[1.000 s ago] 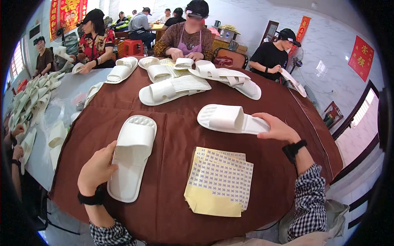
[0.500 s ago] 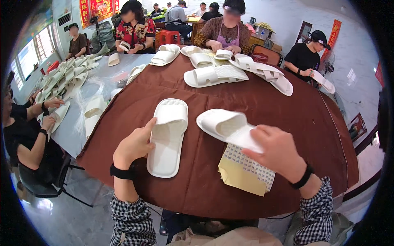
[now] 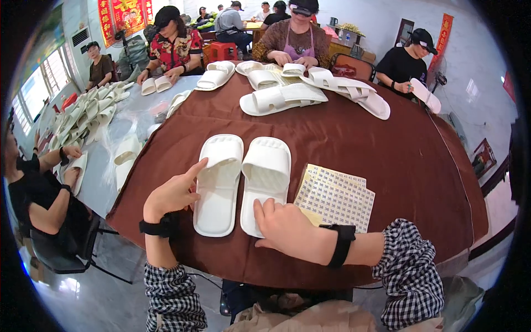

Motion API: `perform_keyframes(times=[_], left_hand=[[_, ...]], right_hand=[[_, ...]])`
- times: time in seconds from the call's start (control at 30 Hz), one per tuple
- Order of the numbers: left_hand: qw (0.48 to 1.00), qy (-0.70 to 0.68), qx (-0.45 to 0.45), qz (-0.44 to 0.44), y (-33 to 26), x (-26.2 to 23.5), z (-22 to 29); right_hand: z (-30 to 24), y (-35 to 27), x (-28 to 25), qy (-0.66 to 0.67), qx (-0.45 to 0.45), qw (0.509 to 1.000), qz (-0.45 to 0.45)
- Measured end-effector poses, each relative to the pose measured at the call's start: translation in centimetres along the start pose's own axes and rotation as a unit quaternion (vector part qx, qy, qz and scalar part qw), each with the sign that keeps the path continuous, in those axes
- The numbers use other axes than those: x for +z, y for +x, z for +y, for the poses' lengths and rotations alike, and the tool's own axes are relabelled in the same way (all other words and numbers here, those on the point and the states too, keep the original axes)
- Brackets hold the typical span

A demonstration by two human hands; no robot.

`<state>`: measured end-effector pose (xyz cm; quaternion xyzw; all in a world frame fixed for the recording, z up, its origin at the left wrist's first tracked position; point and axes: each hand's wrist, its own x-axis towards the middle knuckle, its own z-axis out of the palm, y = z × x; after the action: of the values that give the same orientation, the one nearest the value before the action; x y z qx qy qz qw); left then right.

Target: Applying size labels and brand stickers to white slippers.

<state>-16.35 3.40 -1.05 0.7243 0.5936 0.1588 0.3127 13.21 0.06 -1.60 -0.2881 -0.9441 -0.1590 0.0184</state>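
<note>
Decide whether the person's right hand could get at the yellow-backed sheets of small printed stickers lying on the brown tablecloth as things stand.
Probably yes. The right hand rests on the heel of the right white slipper, and the sticker sheets lie flat just beside it on the brown tablecloth, with nothing on top or between.

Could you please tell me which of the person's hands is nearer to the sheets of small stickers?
Right. The right hand rests on the right slipper's heel beside the sticker sheets; the left hand is beyond both slippers.
</note>
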Motion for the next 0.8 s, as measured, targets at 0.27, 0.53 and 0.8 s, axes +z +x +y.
perform_keyframes(times=[0.27,0.53,0.8], left_hand=[[0.977,0.052,0.089,0.185,-1.3,0.6,-1.0],[0.979,0.016,0.203,0.015,-2.9,3.6,11.2],[0.925,0.211,0.317,-0.010,0.3,10.7,15.1]], right_hand=[[11.0,-5.2,-5.5,0.355,0.143,0.916,0.121],[16.4,-13.1,1.3,0.428,0.272,0.862,0.031],[13.9,-13.1,2.6,0.284,0.203,0.934,0.079]])
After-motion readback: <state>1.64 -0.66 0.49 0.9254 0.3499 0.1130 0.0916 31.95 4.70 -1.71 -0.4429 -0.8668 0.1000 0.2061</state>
